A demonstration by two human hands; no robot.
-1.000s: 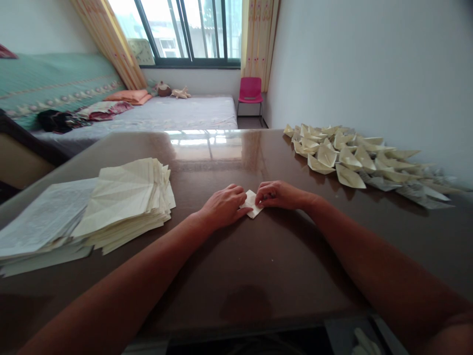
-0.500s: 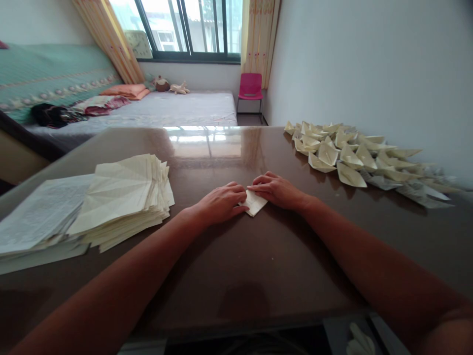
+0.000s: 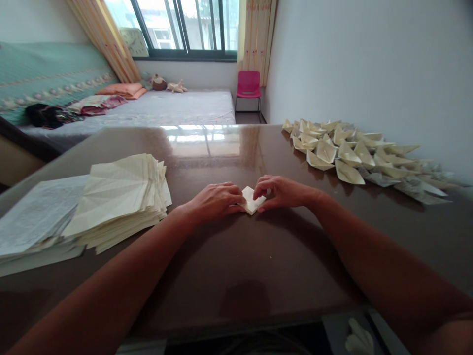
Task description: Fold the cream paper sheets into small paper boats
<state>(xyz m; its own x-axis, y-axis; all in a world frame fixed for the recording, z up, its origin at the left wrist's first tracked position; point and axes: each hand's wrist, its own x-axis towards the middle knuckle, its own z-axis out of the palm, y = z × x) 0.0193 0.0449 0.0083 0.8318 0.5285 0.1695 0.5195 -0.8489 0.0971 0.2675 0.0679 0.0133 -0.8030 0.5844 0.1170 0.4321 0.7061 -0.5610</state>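
A small folded piece of cream paper (image 3: 252,199) lies on the dark glossy table (image 3: 240,256), between my two hands. My left hand (image 3: 214,201) rests on its left side, fingers curled and pressing it down. My right hand (image 3: 283,191) pinches its right edge with bent fingers. Most of the paper is hidden under my fingers.
A thick stack of creased cream sheets (image 3: 121,197) lies at the left, beside printed pages (image 3: 37,217). Several finished paper boats (image 3: 347,153) are heaped along the right wall. Beyond the table are a bed (image 3: 148,111) and a pink chair (image 3: 249,85).
My right hand has gone from lying flat over the paper to pinching its right edge. The paper looks lifted a little at the middle. My left hand has barely moved.
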